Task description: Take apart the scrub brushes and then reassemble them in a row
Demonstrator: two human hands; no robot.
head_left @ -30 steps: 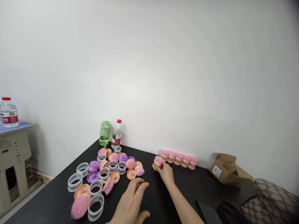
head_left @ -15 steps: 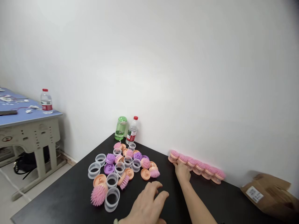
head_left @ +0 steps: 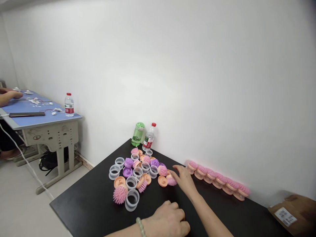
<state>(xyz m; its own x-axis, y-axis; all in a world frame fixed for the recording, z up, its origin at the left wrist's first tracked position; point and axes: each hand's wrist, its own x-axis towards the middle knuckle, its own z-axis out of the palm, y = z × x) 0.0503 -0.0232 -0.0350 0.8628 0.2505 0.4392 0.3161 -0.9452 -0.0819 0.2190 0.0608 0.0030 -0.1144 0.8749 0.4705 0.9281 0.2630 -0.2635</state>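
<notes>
My right hand [head_left: 185, 180] reaches over the table with its fingers apart, close beside a pink-bristled scalp brush [head_left: 171, 180] at the right edge of a loose pile. Nothing shows in its grasp. Lower down, my left hand [head_left: 170, 219], with a beaded bracelet at the wrist, is curled over the black tabletop; its fingertips are partly hidden, and no object shows in it. The pile mixes pink and purple brush heads, clear plastic rings [head_left: 131, 200], orange discs [head_left: 162, 181] and a purple disc [head_left: 127, 172]. Along the wall stands a row of several pink brushes [head_left: 219, 180] on clear bases.
A green bottle [head_left: 137, 135] and a red-capped water bottle [head_left: 148, 138] stand at the table's far corner. At the right lies a brown paper bag [head_left: 293, 214]. Left, across a gap, another person's hand [head_left: 11, 95] rests over a blue desk [head_left: 29, 121].
My right hand has left the row of brushes and moved left to the pile. My left hand has curled its fingers. The view has turned left.
</notes>
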